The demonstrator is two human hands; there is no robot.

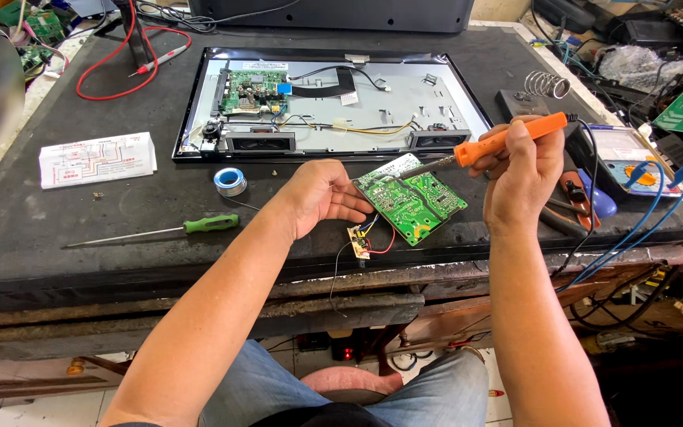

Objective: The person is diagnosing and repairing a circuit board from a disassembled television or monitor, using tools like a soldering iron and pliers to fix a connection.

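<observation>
Green rectangular circuit board (pixel 410 198): centre frame, flat on the black tabletop (pixel 57 229), a small wired board (pixel 359 242) just below it.
Left hand (pixel 322 196): half-curled, fingertips steadying the board's left edge.
Right hand (pixel 522 170): closed round an orange-handled soldering iron (pixel 493 143), tip at the board's upper edge.
Step, as judged: soldering a joint; next calls for a steady tip.
Surroundings: solder spool (pixel 230 181), green-handled screwdriver (pixel 160 231), opened flat-panel chassis (pixel 333 103), coiled iron stand (pixel 547 84). The loose wires lie close to the work.

Quantity present: two hands (left hand (pixel 322 196), right hand (pixel 522 170)), one soldering iron (pixel 499 142), one green-handled screwdriver (pixel 199 226), one solder spool (pixel 230 181).
</observation>
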